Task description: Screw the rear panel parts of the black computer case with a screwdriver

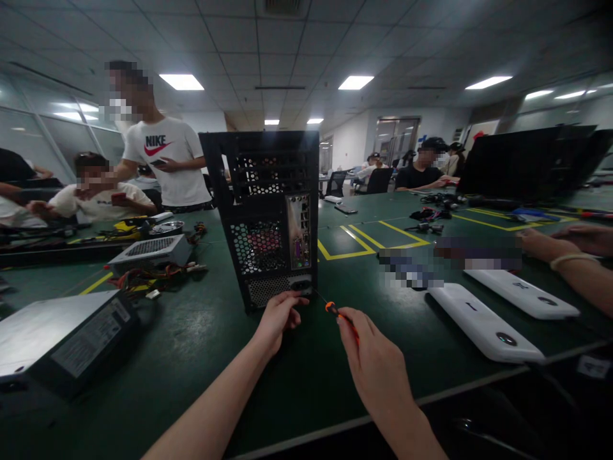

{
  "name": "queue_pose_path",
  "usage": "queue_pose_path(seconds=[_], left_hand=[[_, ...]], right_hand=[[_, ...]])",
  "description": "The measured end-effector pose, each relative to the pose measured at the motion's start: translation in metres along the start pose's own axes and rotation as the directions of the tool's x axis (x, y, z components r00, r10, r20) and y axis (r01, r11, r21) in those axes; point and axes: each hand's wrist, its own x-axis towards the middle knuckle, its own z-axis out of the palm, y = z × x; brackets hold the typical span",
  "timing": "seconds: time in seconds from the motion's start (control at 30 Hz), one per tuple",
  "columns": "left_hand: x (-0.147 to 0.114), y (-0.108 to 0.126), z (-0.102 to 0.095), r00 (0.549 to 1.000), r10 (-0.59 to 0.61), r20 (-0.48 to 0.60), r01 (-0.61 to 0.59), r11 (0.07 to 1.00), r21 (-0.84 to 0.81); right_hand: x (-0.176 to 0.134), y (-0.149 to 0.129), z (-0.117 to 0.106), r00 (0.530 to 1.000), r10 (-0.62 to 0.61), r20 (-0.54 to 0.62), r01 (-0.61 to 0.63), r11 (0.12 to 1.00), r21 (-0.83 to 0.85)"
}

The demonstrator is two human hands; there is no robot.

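Screwdriver (331,308) is sitting in your right hand (378,358), and that grip is holding snug, thumb and fingers curling round the orange-and-black handle! The thin shaft is pointing up and leftward, its tip hovering right by the lower right corner of the computer case (261,207); whether it is touching, you are giving us too small a view to tell. The case is standing upright on the green tabletop (191,351), straight ahead of you, rear panel facing you, with a metal port strip (299,233) running down its right side.

Now your left hand (278,322): it is hovering low at the foot of that panel, fingers loosely bent, fingertips lying close by the bottom vent (268,292). That grip is looking partly curled, but you are leaving us unable to tell if it is pinching anything.

Over on your left, 2 boxes are lying on the tabletop: a labelled silver box (90,332) is sitting nearer, while a vented silver box (151,252) is trailing coloured cables (158,276). On your right, a white device (483,322) is lying just beside its twin (527,291), and a co-worker's hand (548,249) is showing past them. Farther back, a person in a white T-shirt (165,160) is standing leftward of the case.
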Motion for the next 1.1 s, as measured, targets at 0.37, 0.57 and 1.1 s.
queue_pose_path(seconds=[0.37,0.57,1.1], left_hand=[[-0.001,0.0,-0.001,1.0,0.007,0.013,-0.007,1.0,0.002],[-0.004,0.001,0.0,1.0,0.013,0.023,-0.013,1.0,0.004],[-0.003,0.002,0.0,1.0,0.005,0.003,-0.005,1.0,0.01]], right_hand=[[0.001,-0.008,-0.001,0.999,-0.041,-0.009,0.041,0.997,-0.058],[-0.004,-0.013,0.0,0.995,-0.09,0.031,0.09,0.996,-0.007],[-0.008,-0.017,0.001,0.983,-0.157,0.092,0.16,0.987,-0.025]])
